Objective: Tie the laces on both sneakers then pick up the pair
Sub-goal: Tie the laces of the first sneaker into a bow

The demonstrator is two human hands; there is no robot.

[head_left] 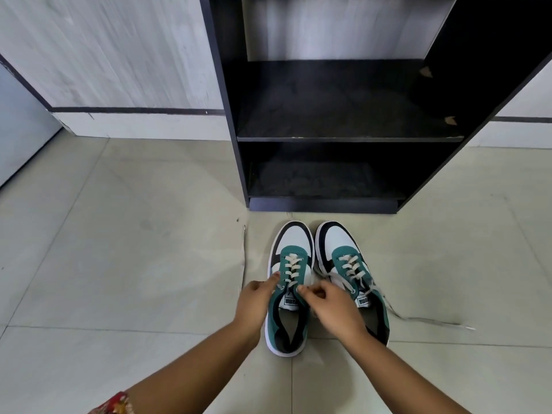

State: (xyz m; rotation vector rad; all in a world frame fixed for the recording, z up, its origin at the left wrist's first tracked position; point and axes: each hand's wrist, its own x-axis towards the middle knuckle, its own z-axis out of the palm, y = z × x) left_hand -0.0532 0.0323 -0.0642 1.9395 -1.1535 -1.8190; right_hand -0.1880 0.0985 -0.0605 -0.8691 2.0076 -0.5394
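Observation:
Two green, white and black sneakers stand side by side on the tiled floor, toes pointing away from me. My left hand [254,303] and my right hand [331,309] are both at the top eyelets of the left sneaker [291,258], each pinching an end of its pale lace. The right sneaker [343,246] is untied; its loose lace [433,321] trails over the floor to the right. My right hand covers part of that shoe's inner side.
A black open shelf unit [349,138] stands just beyond the toes, with two dark shelves. A white wood-grain wall with a dark skirting line [119,109] runs behind. Light floor tiles [119,264] spread to the left and right.

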